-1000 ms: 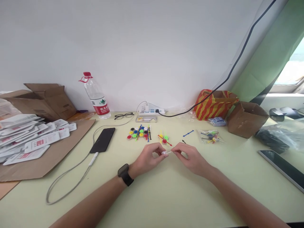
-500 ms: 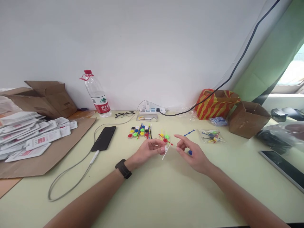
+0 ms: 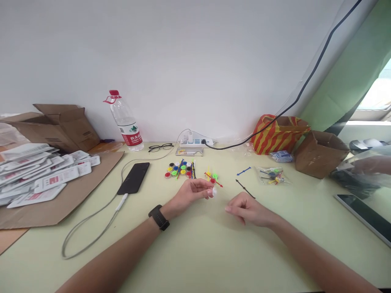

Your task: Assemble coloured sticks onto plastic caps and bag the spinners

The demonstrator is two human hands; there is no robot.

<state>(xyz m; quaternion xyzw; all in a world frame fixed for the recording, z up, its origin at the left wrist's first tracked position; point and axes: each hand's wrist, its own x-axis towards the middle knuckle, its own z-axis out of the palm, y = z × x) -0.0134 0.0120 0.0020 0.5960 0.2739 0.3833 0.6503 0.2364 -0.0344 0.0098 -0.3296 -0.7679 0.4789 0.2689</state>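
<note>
My left hand [image 3: 193, 191], with a black watch on its wrist, hovers palm up over the pale green table [image 3: 195, 252] and pinches a small white plastic piece [image 3: 214, 191] at its fingertips. My right hand [image 3: 247, 209] rests low on the table to the right, its fingers loosely curled; I see nothing in them. A thin black stick [image 3: 244, 188] lies just beyond the right hand. Behind the left hand sit a cluster of small coloured caps [image 3: 179, 169] and a few red, yellow and green sticks [image 3: 213, 178].
A black phone [image 3: 133, 178] on a white cable lies left of centre. A water bottle [image 3: 124, 121], glasses [image 3: 159, 147] and a power strip [image 3: 195, 142] line the wall. Packets [image 3: 39, 171] lie on cardboard at left; a striped bag [image 3: 276, 133], a box [image 3: 319, 154] and a bag of sticks [image 3: 273, 175] lie at right.
The two hands, joined on the white piece a second ago, have parted. My right hand has dropped toward the table and drawn back. My left hand keeps the white piece.
</note>
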